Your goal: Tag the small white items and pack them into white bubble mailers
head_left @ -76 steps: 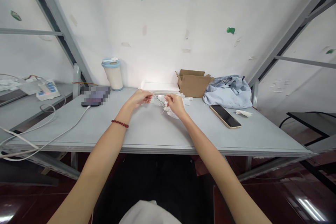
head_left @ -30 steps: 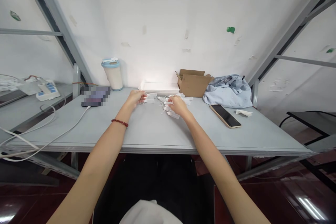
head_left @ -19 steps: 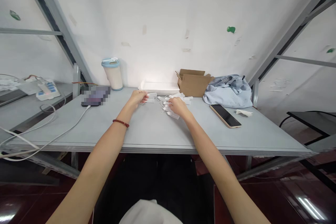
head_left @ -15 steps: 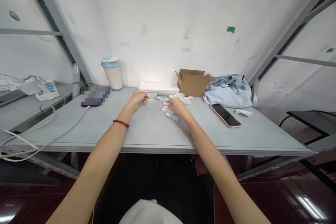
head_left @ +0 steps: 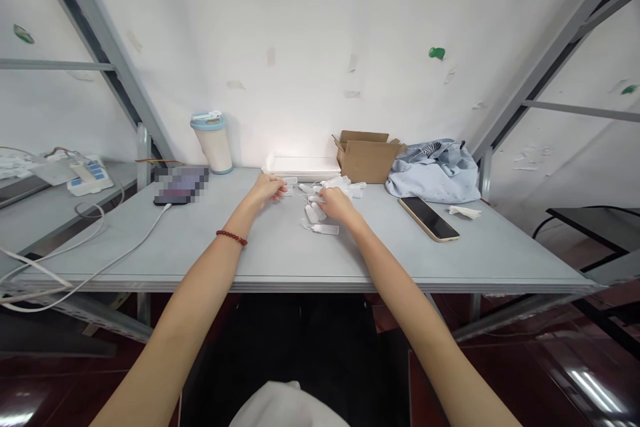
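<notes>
Small frosted, see-through plastic tag-like pieces with thin string-like ends lie in a loose heap in the middle of the grey table. At the heap's left, my left hand has its fingers closed on a couple of these pieces, which stick out to the right. My right hand is over the heap, its fingertips pinched together among the pieces. Whether it grips one is hidden by the fingers. More pieces lie just behind the right hand, and white oval ends show in front of it.
Behind the heap are a flat white stack and an open cardboard box. Bundled blue cloth, a phone and crumpled tissue are at right. A lidded cup and a charging phone are at left.
Pieces in front of my right hand have shifted; the lowest now lies nearly level and a little nearer me. Both hands have stayed almost in place, and the view has tilted slightly.
</notes>
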Demonstrator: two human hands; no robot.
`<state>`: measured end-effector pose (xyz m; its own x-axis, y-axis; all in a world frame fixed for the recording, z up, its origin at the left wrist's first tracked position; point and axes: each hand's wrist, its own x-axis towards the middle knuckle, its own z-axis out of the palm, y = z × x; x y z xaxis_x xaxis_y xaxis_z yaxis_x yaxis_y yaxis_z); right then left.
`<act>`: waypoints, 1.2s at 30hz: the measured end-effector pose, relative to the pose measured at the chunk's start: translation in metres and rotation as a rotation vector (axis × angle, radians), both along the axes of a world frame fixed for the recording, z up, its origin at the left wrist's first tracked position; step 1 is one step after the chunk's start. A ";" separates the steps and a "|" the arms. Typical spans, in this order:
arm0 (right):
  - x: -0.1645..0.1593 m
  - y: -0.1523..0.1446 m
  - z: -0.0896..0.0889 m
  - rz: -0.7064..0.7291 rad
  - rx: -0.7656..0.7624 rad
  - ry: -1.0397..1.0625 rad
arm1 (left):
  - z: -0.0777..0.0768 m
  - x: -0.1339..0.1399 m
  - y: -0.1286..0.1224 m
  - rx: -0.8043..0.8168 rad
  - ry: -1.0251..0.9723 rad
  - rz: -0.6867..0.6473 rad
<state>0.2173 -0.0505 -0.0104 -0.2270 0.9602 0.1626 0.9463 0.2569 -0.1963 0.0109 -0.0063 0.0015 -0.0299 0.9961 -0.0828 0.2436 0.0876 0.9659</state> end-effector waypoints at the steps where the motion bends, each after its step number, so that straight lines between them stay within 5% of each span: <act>1: 0.000 0.001 0.000 -0.001 0.007 0.027 | 0.001 0.000 -0.001 -0.003 0.005 -0.008; 19: -0.002 0.003 0.011 0.018 0.120 0.836 | 0.005 0.004 -0.008 -0.075 -0.053 -0.170; 36: 0.000 0.000 0.014 -0.049 0.167 0.836 | 0.009 0.004 -0.011 -0.121 -0.171 -0.250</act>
<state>0.2177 -0.0506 0.0038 0.0721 0.9143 0.3985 0.5181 0.3071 -0.7983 0.0150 -0.0169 0.0102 0.2392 0.9535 -0.1836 0.1074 0.1620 0.9809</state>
